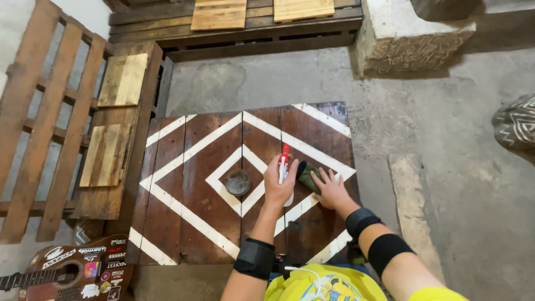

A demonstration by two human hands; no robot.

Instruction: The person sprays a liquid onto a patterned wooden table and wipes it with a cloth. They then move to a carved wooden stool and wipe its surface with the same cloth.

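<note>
Head view: left hand is clenching a bottle; right hand is pressing a cloth, fingers released flat, near the table edge.

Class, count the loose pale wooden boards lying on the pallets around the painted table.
4: two on the pallet at top, two on the left pallet. More may lie outside view.
</note>
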